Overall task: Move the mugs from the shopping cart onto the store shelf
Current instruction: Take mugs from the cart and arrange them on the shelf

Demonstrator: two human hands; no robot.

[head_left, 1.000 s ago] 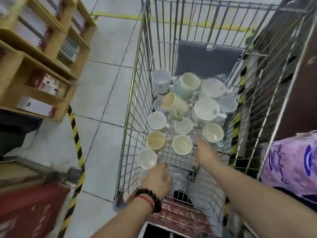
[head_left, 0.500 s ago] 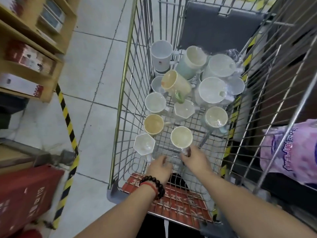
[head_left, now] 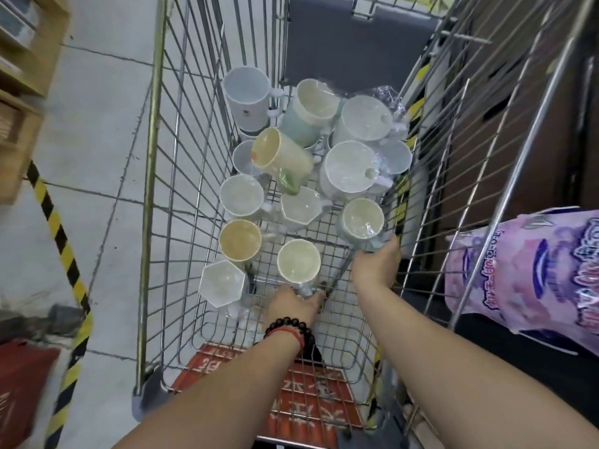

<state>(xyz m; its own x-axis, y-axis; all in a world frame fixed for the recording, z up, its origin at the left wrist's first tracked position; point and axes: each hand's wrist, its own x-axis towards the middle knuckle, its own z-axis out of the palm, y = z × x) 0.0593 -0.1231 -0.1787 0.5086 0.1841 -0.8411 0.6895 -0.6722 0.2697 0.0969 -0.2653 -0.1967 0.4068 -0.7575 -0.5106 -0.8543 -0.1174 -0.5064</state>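
Several mugs lie and stand in the wire shopping cart (head_left: 152, 196). My left hand (head_left: 293, 307), with a bead bracelet on the wrist, grips the handle of an upright cream mug (head_left: 299, 260) near the cart's near end. My right hand (head_left: 376, 265) reaches to a pale green mug (head_left: 363, 218) by the cart's right wall, and its fingers curl round the mug's plastic-wrapped handle side. Close by stand a tan mug (head_left: 240, 239), a white hexagonal mug (head_left: 222, 283) and another hexagonal mug (head_left: 300, 207). The wooden store shelf (head_left: 22, 92) is at the upper left.
More white, cream and green mugs are piled at the cart's far end against a grey panel (head_left: 353, 50). A pink printed bag (head_left: 531, 273) hangs at the right. Yellow-black floor tape (head_left: 61, 244) runs left of the cart. A red crate (head_left: 22, 384) sits at lower left.
The view has closed in on the cart. My right hand moved from the cream mug to the pale green mug at the right. My left hand closed on the cream mug's handle.
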